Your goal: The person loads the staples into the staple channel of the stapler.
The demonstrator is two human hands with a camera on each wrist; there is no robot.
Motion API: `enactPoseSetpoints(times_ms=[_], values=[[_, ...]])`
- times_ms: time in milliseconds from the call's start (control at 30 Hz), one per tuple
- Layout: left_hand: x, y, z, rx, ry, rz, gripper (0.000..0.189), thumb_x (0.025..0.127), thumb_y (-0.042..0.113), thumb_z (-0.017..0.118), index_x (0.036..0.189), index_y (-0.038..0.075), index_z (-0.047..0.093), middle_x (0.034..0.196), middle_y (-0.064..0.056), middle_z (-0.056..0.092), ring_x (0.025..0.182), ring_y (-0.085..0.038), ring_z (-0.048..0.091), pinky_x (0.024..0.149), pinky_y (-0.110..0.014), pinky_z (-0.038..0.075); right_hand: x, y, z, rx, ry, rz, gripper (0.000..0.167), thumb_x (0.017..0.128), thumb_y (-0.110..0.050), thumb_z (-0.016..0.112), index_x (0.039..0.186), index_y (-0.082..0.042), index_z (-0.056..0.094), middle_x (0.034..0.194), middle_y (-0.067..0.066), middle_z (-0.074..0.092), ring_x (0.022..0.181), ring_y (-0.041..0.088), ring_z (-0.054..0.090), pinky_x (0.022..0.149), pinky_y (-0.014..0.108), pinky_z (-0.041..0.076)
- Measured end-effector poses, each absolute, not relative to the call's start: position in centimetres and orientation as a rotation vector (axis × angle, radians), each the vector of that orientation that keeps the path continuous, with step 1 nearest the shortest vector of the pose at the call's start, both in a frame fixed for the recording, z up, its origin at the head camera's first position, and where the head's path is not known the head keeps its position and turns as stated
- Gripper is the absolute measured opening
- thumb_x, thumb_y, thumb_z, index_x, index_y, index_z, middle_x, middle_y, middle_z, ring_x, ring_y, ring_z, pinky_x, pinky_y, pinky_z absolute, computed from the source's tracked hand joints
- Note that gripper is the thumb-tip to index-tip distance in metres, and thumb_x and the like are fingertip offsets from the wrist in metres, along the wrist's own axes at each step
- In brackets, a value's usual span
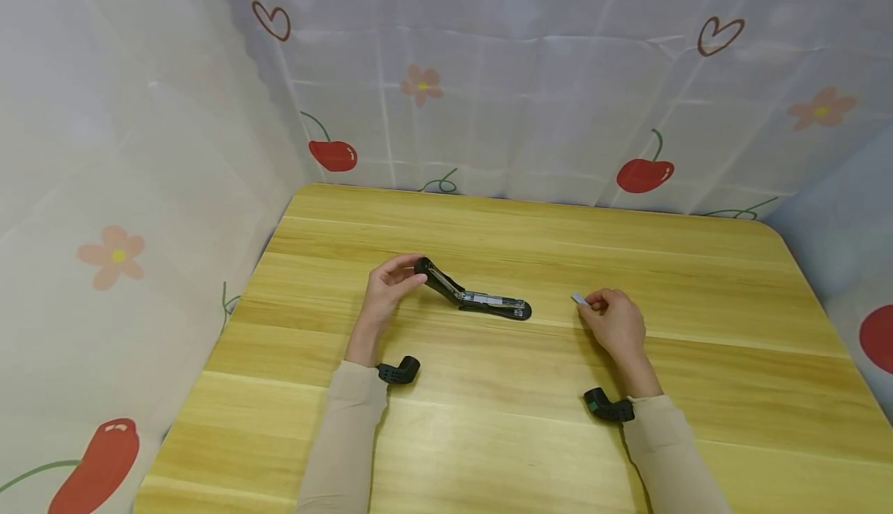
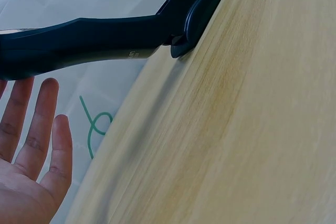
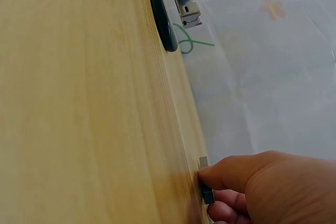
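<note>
A black stapler [image 1: 443, 284] lies folded wide open on the table, its metal staple channel [image 1: 488, 299] facing up. My left hand [image 1: 386, 291] holds the raised end of its upper arm between thumb and fingers. In the left wrist view, the stapler's dark arm [image 2: 105, 38] slants down to the hinge, with several fingers stretched out beneath it. To the right of the stapler and apart from it, my right hand [image 1: 619, 324] pinches a small strip of staples [image 1: 577, 298]. The right wrist view shows that strip [image 3: 204, 162] between thumb and fingers, close to the tabletop.
The wood-grain table [image 1: 488, 436] has a far edge against a pale curtain [image 1: 516, 95] printed with cherries and flowers. Another printed sheet [image 1: 139, 150] hangs along the left side. Black wrist cameras [image 1: 400, 370] sit on both forearms.
</note>
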State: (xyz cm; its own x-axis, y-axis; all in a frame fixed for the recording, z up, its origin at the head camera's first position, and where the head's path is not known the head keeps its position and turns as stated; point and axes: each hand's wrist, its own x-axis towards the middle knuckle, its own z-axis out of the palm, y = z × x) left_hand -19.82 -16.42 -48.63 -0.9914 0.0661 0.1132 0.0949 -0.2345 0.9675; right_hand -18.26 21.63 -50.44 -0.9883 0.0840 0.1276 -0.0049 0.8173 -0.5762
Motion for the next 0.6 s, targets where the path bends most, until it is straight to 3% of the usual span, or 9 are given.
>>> enactPoseSetpoints(times_ms=[200,600], values=[[-19.85,-16.38,-48.54,-0.224,-1.937,-2.444,0.041,0.087,-0.007,0.064,0.126,-0.014,0.054,0.107,0.008,0.066,0.094,-0.008,0.062,0.079,-0.020,0.053,-18.24,21.69,-50.66,-0.058,-2.821,0.911,0.018,0.089,-0.016,0.069,0.093,0.001,0.070,0.087,0.017,0.063,0.073,0.026,0.056,0.060,0.029,0.040],[-19.87,-16.33,-48.59,-0.203,-1.933,-2.451,0.040,0.087,-0.009,0.063,0.126,-0.016,0.053,0.105,0.008,0.066,0.093,-0.007,0.062,0.079,-0.020,0.053,-18.15,21.49,-50.52,-0.072,-2.771,0.915,0.016,0.089,-0.016,0.070,0.094,-0.001,0.069,0.090,0.017,0.065,0.075,0.028,0.061,0.060,0.030,0.042]])
